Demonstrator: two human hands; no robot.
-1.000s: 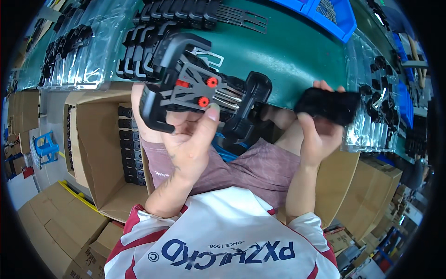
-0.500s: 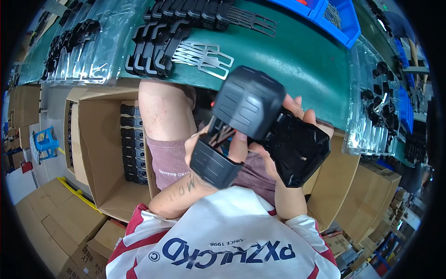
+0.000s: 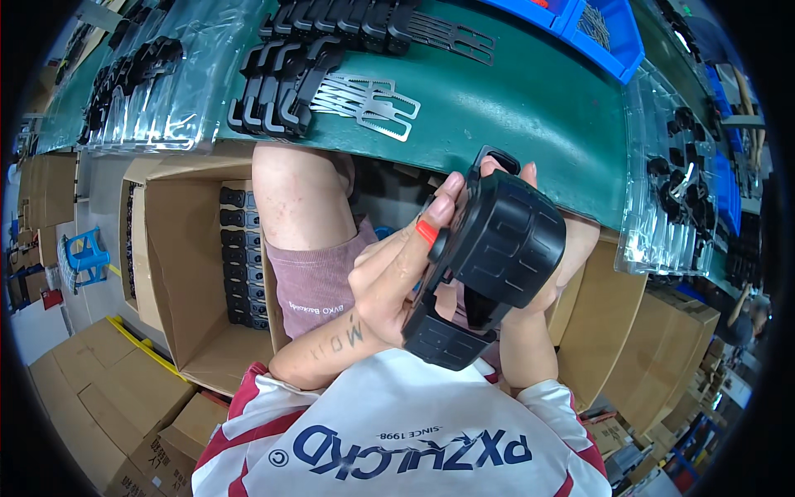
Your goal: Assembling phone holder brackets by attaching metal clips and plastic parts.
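Observation:
Both hands hold a black ribbed plastic housing (image 3: pixel 517 236) above my lap, just off the table's front edge. It is tilted, with a squared black end piece (image 3: pixel 447 340) toward me and a gap between this and the ribbed shell. My left hand (image 3: pixel 393 277) is closed on the left side, fingers pointing up along it. A small red-orange band or tab (image 3: pixel 426 231) shows by its fingers. My right hand (image 3: pixel 540 300) grips from the right and behind. Most of it is hidden; fingertips show at the top beside a black looped edge (image 3: pixel 497 156).
On the green table (image 3: pixel 513 108) lie rows of black bracket-like parts (image 3: pixel 277 91) with silver toothed metal strips (image 3: pixel 373 103). Blue bins (image 3: pixel 609 41) stand at the back. Clear plastic trays (image 3: pixel 675 199) flank the table. An open cardboard box (image 3: pixel 190 273) holds stacked black parts at left.
The ribbed shell and the open black piece, apart at an angle before, are now together. The housing has turned and moved right; my left hand has shifted to its left side.

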